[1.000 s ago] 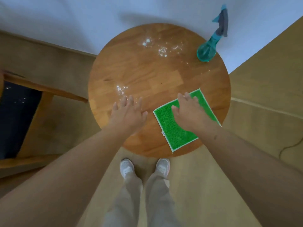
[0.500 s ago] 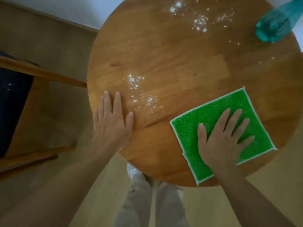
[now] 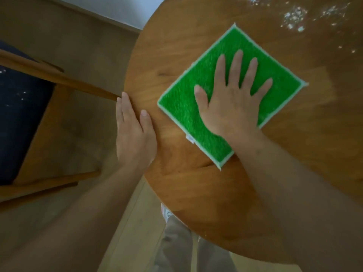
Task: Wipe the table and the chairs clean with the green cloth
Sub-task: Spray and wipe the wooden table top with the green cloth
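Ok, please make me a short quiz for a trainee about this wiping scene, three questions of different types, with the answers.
1. True or false: the right hand lies flat with spread fingers on the green cloth.
2. Where is the left hand? A) on the chair B) at the edge of the table C) in the air
3. Fill in: white specks remain on the table at the upper ____ of the view.

Key: 1 true; 2 B; 3 right.
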Available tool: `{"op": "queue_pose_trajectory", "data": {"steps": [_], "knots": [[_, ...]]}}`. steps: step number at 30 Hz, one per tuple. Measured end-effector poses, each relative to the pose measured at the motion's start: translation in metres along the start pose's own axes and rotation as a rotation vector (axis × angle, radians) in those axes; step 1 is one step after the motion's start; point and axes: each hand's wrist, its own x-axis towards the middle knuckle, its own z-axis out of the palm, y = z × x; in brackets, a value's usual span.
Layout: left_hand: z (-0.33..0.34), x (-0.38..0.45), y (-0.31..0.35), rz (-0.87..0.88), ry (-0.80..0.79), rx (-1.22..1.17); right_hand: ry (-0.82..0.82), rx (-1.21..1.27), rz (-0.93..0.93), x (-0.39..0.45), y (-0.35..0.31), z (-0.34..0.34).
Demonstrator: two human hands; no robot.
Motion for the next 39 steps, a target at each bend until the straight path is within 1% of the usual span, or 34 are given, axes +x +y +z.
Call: {"op": "queue_pose_trajectory", "data": {"steps": [3, 7, 9, 11, 13, 16, 19, 21, 23, 27, 28, 30, 32, 34, 37, 39], "knots": [[0.003, -0.003, 0.002, 0.024, 0.028, 0.073, 0.019, 0.001, -0.002, 0.027, -0.021, -0.001], [-0.001, 0.001, 0.002, 0.139, -0.031, 0.253, 0.016, -0.037, -0.139, 0.008, -0.029, 0.002], [-0.005, 0.008, -0.001, 0.178, -0.076, 0.195, 0.001, -0.052, -0.256, -0.020, -0.031, 0.005], [-0.006, 0.016, -0.001, 0.151, -0.099, 0.066, -0.041, -0.054, -0.372, -0.057, -0.028, 0.009], [-0.006, 0.021, 0.002, 0.080, -0.070, -0.016, -0.106, -0.041, -0.473, -0.100, -0.017, 0.014], [-0.004, 0.022, 0.006, -0.004, -0.010, -0.067, -0.168, -0.049, -0.584, -0.156, 0.011, 0.024], [-0.002, 0.018, 0.005, -0.041, 0.060, -0.109, -0.231, -0.055, -0.614, -0.175, 0.024, 0.027], [0.000, 0.016, 0.004, -0.061, 0.078, -0.143, -0.223, -0.027, -0.584, -0.162, 0.017, 0.024], [0.000, 0.017, 0.002, -0.097, 0.063, -0.176, -0.162, -0.010, -0.502, -0.131, 0.000, 0.019], [-0.002, 0.019, -0.002, -0.206, 0.028, -0.241, -0.041, -0.050, -0.148, -0.027, -0.028, 0.007], [-0.003, 0.019, -0.001, -0.204, 0.018, -0.257, -0.016, -0.042, -0.078, 0.003, -0.029, 0.003], [-0.005, 0.020, 0.000, -0.192, 0.015, -0.274, 0.019, -0.004, 0.001, 0.055, -0.028, -0.006], [-0.004, 0.021, 0.003, -0.204, 0.046, -0.277, 0.026, 0.017, 0.005, 0.092, -0.031, -0.014], [-0.003, 0.021, 0.003, -0.223, 0.065, -0.295, 0.019, -0.008, -0.043, 0.110, -0.046, -0.016], [-0.005, 0.020, 0.005, -0.245, 0.069, -0.365, 0.010, -0.078, -0.199, 0.106, -0.078, -0.013], [-0.007, 0.021, 0.005, -0.343, 0.089, -0.462, 0.001, -0.104, -0.326, 0.087, -0.096, -0.008]]}}
